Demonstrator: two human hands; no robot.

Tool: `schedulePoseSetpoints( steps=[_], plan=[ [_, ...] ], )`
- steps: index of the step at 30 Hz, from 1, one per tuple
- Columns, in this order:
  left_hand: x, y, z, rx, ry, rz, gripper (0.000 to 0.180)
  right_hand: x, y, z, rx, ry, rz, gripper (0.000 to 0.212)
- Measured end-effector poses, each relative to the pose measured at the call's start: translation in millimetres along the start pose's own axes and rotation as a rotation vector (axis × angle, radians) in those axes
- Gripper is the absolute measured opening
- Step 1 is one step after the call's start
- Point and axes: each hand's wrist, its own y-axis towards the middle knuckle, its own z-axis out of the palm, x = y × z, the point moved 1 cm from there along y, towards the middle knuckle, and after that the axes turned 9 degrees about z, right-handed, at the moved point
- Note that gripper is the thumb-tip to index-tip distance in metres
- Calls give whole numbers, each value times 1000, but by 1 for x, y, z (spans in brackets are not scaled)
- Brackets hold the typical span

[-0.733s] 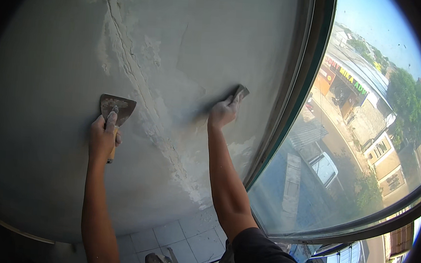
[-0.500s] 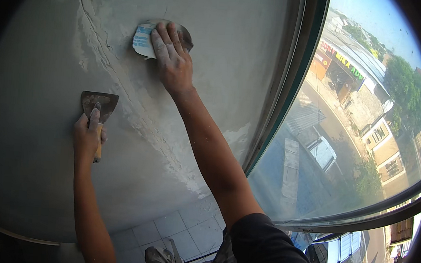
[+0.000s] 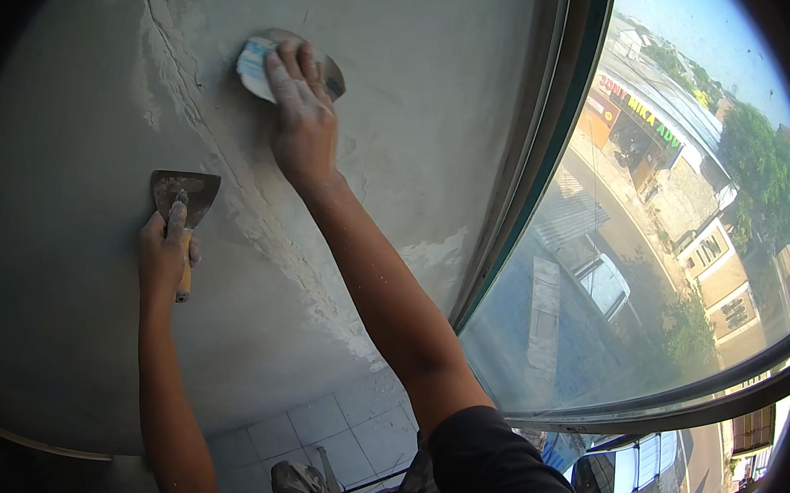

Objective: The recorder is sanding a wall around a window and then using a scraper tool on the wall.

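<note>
My left hand [image 3: 164,253] is wrapped round the yellowish wooden handle of a putty knife [image 3: 188,197]. One finger or thumb is stretched along its wide, stained metal blade, which points up. Up and to the right, my right hand [image 3: 305,121] presses a thin, rounded sheet [image 3: 254,70] to the grey wall [image 3: 404,110]. White with blue marks on the left, this sheet looks darker and shinier on the right; its exact kind I cannot make out. Dusty fingers lie over its face, while the thumb is hidden. Between both hands runs a long, rough crack [image 3: 197,123], with paler filler along it.
A metal-framed window [image 3: 526,201] borders the wall on the right, with a street, a parked vehicle and buildings beyond the glass. Below lies a tiled floor [image 3: 309,428]. My camouflage-patterned trouser leg [image 3: 296,487] shows at the bottom edge.
My right hand has slid a little left and slightly up over the wall with the rounded sheet. The left hand with the putty knife has barely moved.
</note>
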Motion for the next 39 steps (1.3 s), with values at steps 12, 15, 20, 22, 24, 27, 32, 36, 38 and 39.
schedulePoseSetpoints(
  steps=[12,15,20,22,24,27,32,36,38,39],
  plan=[
    [-2,0,13,37,-55,54,39,-133,-211,-77,-378,-212,1398,40],
    [-1,-1,6,16,-19,22,36,-68,-125,-35,-433,-141,1008,40],
    [-4,-2,3,-13,-31,26,37,-2,-55,-3,56,-18,97,52],
    [-4,-4,0,-14,-33,13,37,-27,-79,-15,106,-168,7,50],
    [-6,-4,5,-18,-46,-1,38,-85,-135,-39,-10,-333,177,52],
    [-9,-5,16,21,-48,30,38,-160,-233,-87,-392,-346,1034,48],
    [0,-1,12,21,-33,31,38,-148,-209,-81,-394,-204,1247,35],
    [-3,-5,-4,-13,10,33,38,-50,-83,-39,20,-107,280,48],
    [-5,-5,1,-23,15,40,39,-75,-82,-48,33,-206,171,52],
    [-3,-5,1,-22,20,44,39,-84,-88,-49,50,-279,67,57]
  ],
)
